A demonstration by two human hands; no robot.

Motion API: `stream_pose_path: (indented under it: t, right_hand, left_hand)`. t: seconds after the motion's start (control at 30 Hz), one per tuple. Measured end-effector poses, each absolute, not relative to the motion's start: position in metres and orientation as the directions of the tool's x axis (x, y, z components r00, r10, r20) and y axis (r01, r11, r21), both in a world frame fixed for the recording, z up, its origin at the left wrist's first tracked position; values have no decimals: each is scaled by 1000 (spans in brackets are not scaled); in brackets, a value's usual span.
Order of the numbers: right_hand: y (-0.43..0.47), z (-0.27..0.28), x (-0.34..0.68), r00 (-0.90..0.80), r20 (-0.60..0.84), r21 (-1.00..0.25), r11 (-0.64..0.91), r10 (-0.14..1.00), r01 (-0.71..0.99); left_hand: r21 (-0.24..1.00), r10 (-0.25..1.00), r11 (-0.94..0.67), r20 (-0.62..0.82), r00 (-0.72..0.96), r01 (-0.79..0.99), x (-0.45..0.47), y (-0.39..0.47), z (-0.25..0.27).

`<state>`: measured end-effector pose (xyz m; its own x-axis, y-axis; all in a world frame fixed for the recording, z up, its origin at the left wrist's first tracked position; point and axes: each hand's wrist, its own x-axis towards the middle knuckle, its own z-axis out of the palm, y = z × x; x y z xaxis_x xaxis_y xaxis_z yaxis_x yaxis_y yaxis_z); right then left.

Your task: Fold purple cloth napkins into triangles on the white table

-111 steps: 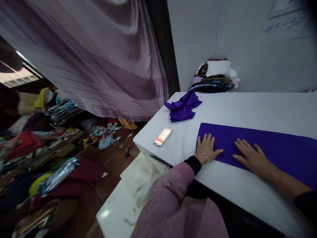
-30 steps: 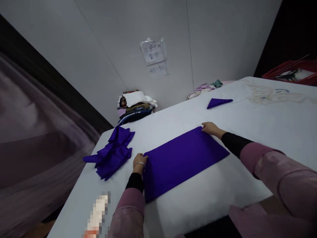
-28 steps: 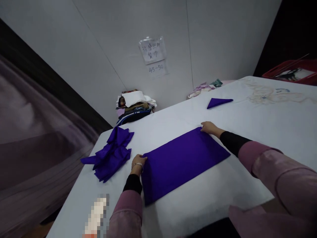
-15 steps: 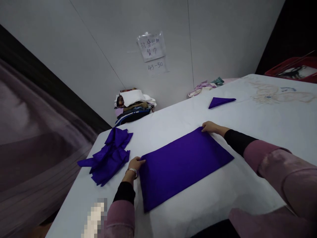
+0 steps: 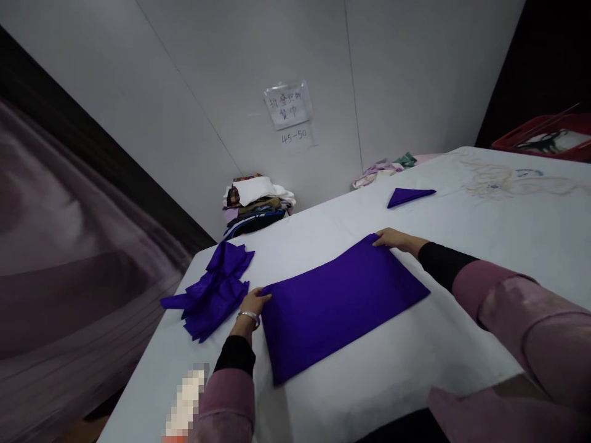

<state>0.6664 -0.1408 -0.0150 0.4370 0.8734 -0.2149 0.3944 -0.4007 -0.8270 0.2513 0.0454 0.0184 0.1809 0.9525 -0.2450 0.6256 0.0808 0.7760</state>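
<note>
A purple cloth napkin (image 5: 344, 304), folded into a rectangle, lies in front of me on the white-covered table (image 5: 360, 381). My left hand (image 5: 253, 304), with a silver bangle at the wrist, pinches its far left corner. The far right corner is pinched by my right hand (image 5: 390, 239). Between the two hands the far edge sags slightly. To the left, a crumpled heap of purple cloth (image 5: 217, 292) rests near the table's edge. Beyond my right hand sits a small purple cloth folded into a triangle (image 5: 410, 197).
Folded clothes (image 5: 256, 206) are stacked by the wall at the far edge, with more fabric (image 5: 381, 172) further right. A red basket (image 5: 545, 135) stands at the far right. Paper signs (image 5: 289, 107) hang on the wall. Sheer drapery (image 5: 69, 277) hangs at left.
The napkin's far edge has gone from nearly straight to slightly sagging. Both hands keep their hold on the corners. The view has shifted a little.
</note>
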Motion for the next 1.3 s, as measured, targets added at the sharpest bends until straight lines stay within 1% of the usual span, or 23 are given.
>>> stream_pose_path:
  t: [0.07, 0.13, 0.2, 0.23, 0.27, 0.33, 0.37, 0.43, 0.5, 0.53, 0.6, 0.7, 0.77, 0.9, 1.0, 1.07, 1.1, 1.17, 1.3]
  right_hand:
    - [-140, 2, 670, 432, -186, -869, -353, 882, 346]
    - [-140, 27, 675, 456, -95, -927, -245, 885, 284]
    - [-143, 56, 681, 494, 61, -966, -73, 867, 248]
    - [-147, 70, 684, 506, 146, -968, 16, 850, 251]
    - [-152, 82, 685, 513, 223, -960, 94, 829, 265]
    - [-169, 96, 686, 506, 342, -926, 193, 792, 324]
    - [-181, 96, 685, 492, 383, -905, 212, 782, 368]
    - [-206, 81, 682, 439, 441, -852, 212, 783, 478]
    - [-231, 48, 677, 354, 465, -784, 191, 811, 591]
    - [-244, 27, 673, 310, 462, -750, 179, 831, 637]
    - [-266, -15, 665, 246, 419, -699, 137, 874, 702]
    - [-294, -65, 654, 216, 332, -646, 54, 918, 761]
    - [-308, -81, 651, 225, 305, -619, 13, 925, 785]
    - [-320, -78, 654, 246, 261, -598, -43, 933, 800]
    - [-302, -57, 636, 286, 328, -579, -48, 900, 814]
    - [-271, -40, 601, 246, 385, -562, 15, 890, 827]
    - [-251, -32, 577, 206, 392, -557, 53, 897, 829]
    - [-205, -21, 523, 114, 318, -554, 86, 941, 828]
    - [-118, -19, 434, -3, 166, -575, 100, 986, 812]
  left_hand:
    - [807, 957, 60, -214, 197, 587, 248, 50, 35]
    - [859, 964, -7, -129, 231, 511, 243, 55, 60]
    - [911, 957, -151, 38, 288, 384, 235, 57, 90]
    - [915, 939, -237, 131, 318, 325, 230, 56, 104]
    - [901, 914, -322, 216, 343, 289, 224, 53, 117]
    - [825, 852, -479, 355, 385, 300, 211, 40, 130]
    - [763, 813, -554, 407, 417, 334, 205, 31, 128]
    - [609, 718, -685, 472, 511, 400, 194, 8, 108]
    - [474, 627, -773, 466, 625, 422, 186, -15, 70]
    - [424, 599, -797, 466, 651, 430, 183, -26, 48]
    - [350, 573, -818, 418, 705, 457, 179, -45, 3]
    - [298, 551, -833, 355, 755, 467, 174, -68, -42]
    - [302, 545, -834, 325, 773, 461, 169, -79, -54]
    - [386, 586, -790, 248, 771, 477, 156, -85, -48]
    - [462, 652, -726, 225, 724, 510, 162, -74, -36]
    - [465, 695, -693, 226, 683, 551, 183, -61, -30]
    - [447, 708, -685, 221, 671, 575, 199, -54, -29]
    - [363, 718, -686, 192, 669, 631, 238, -41, -29]
    - [67, 786, -618, 72, 614, 783, 302, -24, -44]
